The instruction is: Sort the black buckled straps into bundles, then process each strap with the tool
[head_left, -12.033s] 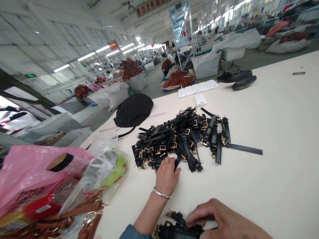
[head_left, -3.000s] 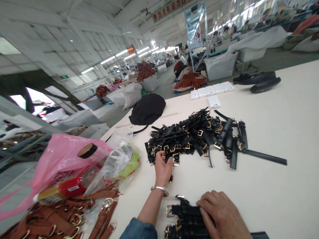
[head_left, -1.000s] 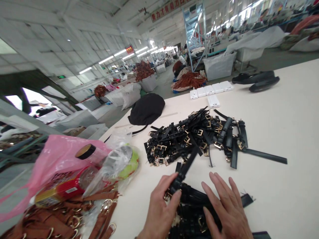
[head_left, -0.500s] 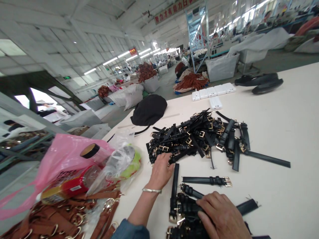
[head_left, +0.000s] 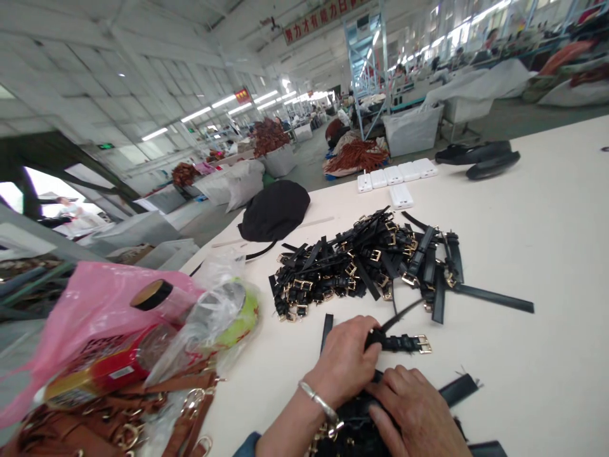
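Note:
My left hand (head_left: pixel 349 358), with a silver bangle at the wrist, is closed on a black buckle strap whose thin end points up to the right. Beneath it lies another black strap with a gold buckle (head_left: pixel 422 344). Close by on the right, my right hand (head_left: pixel 413 406) rests on a stack of black straps (head_left: pixel 352 438), fingers bent; whether it grips one is hidden. Farther back on the table is a large heap of black straps with gold buckles (head_left: pixel 342 266).
On the cream table (head_left: pixel 533 254) are white power banks (head_left: pixel 401 196), a black cap (head_left: pixel 276 211) and a black object (head_left: pixel 492 162). At left lie a pink bag (head_left: pixel 118 289), a red-labelled jar (head_left: pixel 121 362), a plastic-wrapped green roll (head_left: pixel 242 311) and brown straps (head_left: pixel 85 431).
My left hand has moved from the heap's near edge rightward and nearer, next to my right hand, with a black strap now in it. My right hand has stayed on the stack.

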`<state>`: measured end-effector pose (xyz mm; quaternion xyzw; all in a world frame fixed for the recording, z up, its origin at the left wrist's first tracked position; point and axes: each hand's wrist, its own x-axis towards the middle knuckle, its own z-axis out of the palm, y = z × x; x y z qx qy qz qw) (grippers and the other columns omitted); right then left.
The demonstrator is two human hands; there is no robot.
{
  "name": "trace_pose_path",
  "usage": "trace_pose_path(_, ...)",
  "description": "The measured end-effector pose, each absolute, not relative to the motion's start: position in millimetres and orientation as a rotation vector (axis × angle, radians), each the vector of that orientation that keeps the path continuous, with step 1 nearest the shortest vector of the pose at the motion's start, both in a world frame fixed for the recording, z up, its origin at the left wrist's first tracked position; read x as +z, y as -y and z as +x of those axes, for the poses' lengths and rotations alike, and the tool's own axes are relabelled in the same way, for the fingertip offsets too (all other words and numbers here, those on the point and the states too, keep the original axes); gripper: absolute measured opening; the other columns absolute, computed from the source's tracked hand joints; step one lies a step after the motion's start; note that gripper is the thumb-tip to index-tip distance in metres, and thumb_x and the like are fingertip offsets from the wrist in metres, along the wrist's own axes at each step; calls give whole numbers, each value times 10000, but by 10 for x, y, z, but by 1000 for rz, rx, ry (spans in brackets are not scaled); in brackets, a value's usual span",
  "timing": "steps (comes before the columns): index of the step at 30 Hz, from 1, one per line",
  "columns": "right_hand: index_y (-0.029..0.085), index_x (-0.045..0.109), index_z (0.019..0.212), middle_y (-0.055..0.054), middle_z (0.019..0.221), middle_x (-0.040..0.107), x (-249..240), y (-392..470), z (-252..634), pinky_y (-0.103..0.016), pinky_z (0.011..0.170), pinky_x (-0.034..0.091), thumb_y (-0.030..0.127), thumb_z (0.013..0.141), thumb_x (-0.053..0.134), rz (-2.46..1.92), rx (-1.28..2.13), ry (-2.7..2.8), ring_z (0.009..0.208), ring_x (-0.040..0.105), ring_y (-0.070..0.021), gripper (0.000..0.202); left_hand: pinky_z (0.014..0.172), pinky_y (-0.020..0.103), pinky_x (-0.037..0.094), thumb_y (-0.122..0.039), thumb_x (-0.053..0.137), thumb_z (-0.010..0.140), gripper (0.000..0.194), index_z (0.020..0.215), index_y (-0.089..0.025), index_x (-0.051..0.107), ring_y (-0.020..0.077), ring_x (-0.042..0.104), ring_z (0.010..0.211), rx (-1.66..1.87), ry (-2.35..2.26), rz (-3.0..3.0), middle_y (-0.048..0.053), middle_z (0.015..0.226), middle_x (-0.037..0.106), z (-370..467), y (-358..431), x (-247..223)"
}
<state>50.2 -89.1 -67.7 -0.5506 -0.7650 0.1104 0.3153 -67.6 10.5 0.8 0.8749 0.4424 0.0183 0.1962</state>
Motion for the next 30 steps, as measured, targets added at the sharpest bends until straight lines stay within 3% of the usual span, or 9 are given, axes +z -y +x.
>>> trace_pose_path(5, 216, 620, 890, -49, 806, 617, -678, 878, 501, -321, 642, 424, 249, 811, 520, -1437, 265, 2010, 719, 547, -192, 131, 743, 334, 447, -218, 562, 704, 184, 885, -189, 560, 232, 549, 879, -210, -1244, 2522, 67, 952, 587, -420, -151, -145)
trace_pose_path(9, 206, 620, 868, -51, 824, 627, -623, 879, 523, -322, 668, 467, 234, 796, 548, -1347, 223, 1937, 772, 563, -198, 105, 823, 391, 411, -211, 560, 726, 128, 850, -180, 559, 256, 522, 944, -243, -1177, 2584, 75, 940, 588, -471, -169, -91)
trace_pose_path(14, 197, 593, 961, -92, 1057, 622, -621, 898, 555, -392, 851, 458, 133, 759, 534, -1190, -113, 1765, 1009, 551, -244, 219, 706, 287, 439, -214, 522, 776, 96, 831, -217, 600, 188, 574, 755, -282, -941, 2536, 26, 802, 628, -701, 14, 23)
trace_pose_path(17, 139, 534, 1104, -112, 1025, 650, -692, 893, 539, -363, 797, 481, 180, 814, 476, -1292, -154, 1788, 928, 597, -228, 299, 708, 268, 449, -218, 545, 767, 195, 945, -236, 621, 186, 592, 791, -172, -761, 2362, 21, 883, 658, -844, 126, 89)
trace_pose_path(20, 96, 472, 1210, -97, 908, 671, -760, 881, 511, -358, 716, 476, 238, 859, 435, -1425, -70, 1889, 782, 612, -214, 381, 723, 248, 461, -289, 604, 749, 170, 898, -226, 653, 170, 607, 804, -36, -707, 2121, 10, 912, 671, -995, 122, 160)
trace_pose_path(25, 220, 576, 1022, -11, 754, 627, -802, 885, 488, -346, 686, 403, 239, 863, 468, -1489, 143, 2070, 704, 574, -194, 193, 750, 269, 468, -309, 520, 813, 171, 794, -192, 644, 156, 598, 794, 554, -1453, 2051, 20, 836, 660, -1298, -314, 149)
trace_pose_path(30, 231, 587, 892, 0, 722, 596, -822, 897, 506, -337, 682, 357, 246, 882, 446, -1476, 167, 2093, 688, 553, -184, 142, 730, 324, 456, -369, 539, 822, 244, 937, -164, 605, 183, 566, 799, 669, -1834, 2074, 60, 879, 619, -1422, -908, -53)
